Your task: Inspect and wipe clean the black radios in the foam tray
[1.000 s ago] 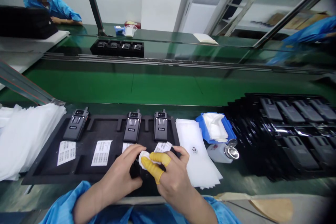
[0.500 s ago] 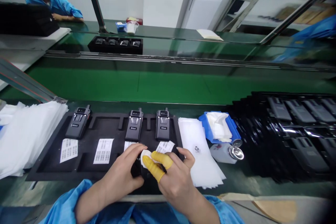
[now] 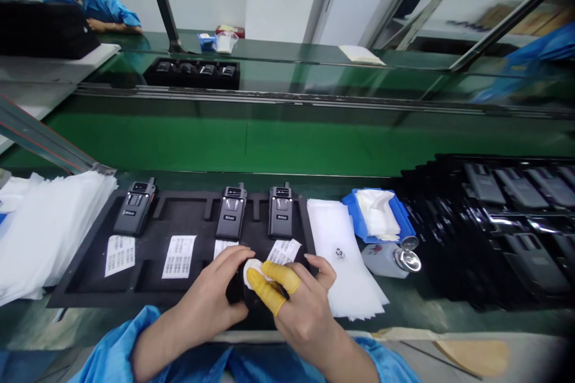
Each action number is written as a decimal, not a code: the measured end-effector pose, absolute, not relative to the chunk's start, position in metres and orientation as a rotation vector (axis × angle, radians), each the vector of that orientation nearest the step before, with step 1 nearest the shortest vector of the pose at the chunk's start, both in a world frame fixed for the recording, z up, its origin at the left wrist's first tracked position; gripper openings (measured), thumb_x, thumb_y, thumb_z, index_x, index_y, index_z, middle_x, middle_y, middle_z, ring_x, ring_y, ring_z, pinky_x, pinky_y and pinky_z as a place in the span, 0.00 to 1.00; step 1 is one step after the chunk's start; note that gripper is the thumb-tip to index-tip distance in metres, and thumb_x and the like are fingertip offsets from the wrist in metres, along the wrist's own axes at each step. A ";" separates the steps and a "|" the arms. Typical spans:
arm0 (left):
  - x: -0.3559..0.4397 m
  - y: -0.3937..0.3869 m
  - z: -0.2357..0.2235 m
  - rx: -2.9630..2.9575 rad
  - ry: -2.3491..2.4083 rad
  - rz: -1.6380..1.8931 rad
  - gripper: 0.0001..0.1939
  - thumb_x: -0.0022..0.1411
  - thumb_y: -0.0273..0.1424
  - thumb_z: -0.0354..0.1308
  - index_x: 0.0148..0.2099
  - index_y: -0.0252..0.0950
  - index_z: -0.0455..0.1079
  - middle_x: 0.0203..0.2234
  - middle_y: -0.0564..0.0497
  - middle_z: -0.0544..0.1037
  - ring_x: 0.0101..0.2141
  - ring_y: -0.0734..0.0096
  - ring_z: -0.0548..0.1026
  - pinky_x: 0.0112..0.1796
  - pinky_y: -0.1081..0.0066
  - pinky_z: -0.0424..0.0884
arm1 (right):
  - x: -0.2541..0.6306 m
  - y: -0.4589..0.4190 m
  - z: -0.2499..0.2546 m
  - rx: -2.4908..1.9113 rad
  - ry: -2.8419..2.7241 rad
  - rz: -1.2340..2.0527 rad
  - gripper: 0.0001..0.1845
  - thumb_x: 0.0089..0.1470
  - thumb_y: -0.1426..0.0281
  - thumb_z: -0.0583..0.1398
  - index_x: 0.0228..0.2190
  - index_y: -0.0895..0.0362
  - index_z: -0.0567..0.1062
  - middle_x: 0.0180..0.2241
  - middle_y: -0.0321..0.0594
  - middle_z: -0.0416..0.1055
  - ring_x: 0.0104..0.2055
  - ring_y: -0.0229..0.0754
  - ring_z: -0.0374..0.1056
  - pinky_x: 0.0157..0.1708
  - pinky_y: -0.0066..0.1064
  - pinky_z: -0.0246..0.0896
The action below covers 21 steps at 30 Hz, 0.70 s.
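**Both hands on a black device, low in the frame**

Low at centre, the left hand (image 3: 211, 305) is curling its fingers closed around a small black device (image 3: 238, 293), holding it just over the near edge of the black tray (image 3: 90, 275). Opposite it, the right hand (image 3: 299, 311) is pinching a white pad (image 3: 251, 269) between two fingers in yellow cots (image 3: 269, 287) and pressing it onto the device's top; its other fingers are spreading loosely toward the right. Most of the device is hiding under the hands.

Across the tray, three radios (image 3: 231, 220) are standing upright in their slots, one at the left and two side by side at the middle. White labels (image 3: 178, 256) are lying in front of them.

Left of the tray, a pile of white bags (image 3: 45, 233) is lying. Right of it, more white sheets (image 3: 341, 263) are lying flat, with a blue box of wipes (image 3: 380, 215) and a metal-capped bottle (image 3: 390, 260) just beside them. Farther right, stacked black trays (image 3: 494, 221) are filling the corner.

At upper left, another person's blue sleeve (image 3: 108, 12) is resting on the far bench, and a tray of radios (image 3: 193, 72) is sitting beyond the green belt (image 3: 269, 143).
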State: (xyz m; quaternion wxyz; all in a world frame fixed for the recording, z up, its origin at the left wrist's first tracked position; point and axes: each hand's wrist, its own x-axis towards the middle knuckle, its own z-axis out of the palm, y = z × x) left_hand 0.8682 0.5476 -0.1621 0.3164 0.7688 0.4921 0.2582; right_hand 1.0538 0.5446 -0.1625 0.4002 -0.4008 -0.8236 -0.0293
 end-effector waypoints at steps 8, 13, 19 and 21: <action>0.871 0.548 -0.162 2.008 1.336 0.652 0.34 0.41 0.17 0.54 0.54 0.38 0.62 0.51 0.45 0.70 0.53 0.59 0.69 0.54 0.60 0.66 | 1.066 0.541 -0.171 -1.049 -2.055 -0.140 0.19 0.55 0.82 0.50 0.37 0.54 0.77 0.33 0.36 0.73 0.35 0.36 0.65 0.48 0.42 0.43; 0.868 0.547 -0.161 2.043 1.357 0.651 0.34 0.41 0.17 0.53 0.54 0.37 0.61 0.51 0.45 0.70 0.53 0.61 0.68 0.55 0.61 0.65 | 1.069 0.547 -0.174 -1.102 -1.996 -0.237 0.18 0.54 0.83 0.51 0.34 0.54 0.77 0.31 0.37 0.73 0.31 0.35 0.63 0.45 0.41 0.46; 0.867 0.545 -0.162 2.059 1.339 0.626 0.35 0.41 0.17 0.52 0.55 0.37 0.60 0.52 0.44 0.69 0.54 0.61 0.67 0.55 0.61 0.65 | 1.069 0.549 -0.170 -1.108 -1.960 -0.242 0.18 0.50 0.85 0.52 0.32 0.54 0.76 0.32 0.36 0.72 0.32 0.34 0.64 0.45 0.40 0.47; 0.867 0.545 -0.163 2.050 1.346 0.623 0.35 0.41 0.17 0.52 0.55 0.37 0.60 0.52 0.44 0.69 0.54 0.61 0.66 0.55 0.60 0.65 | 1.069 0.549 -0.169 -1.106 -1.959 -0.229 0.17 0.50 0.85 0.52 0.30 0.54 0.76 0.32 0.36 0.71 0.32 0.34 0.64 0.45 0.40 0.47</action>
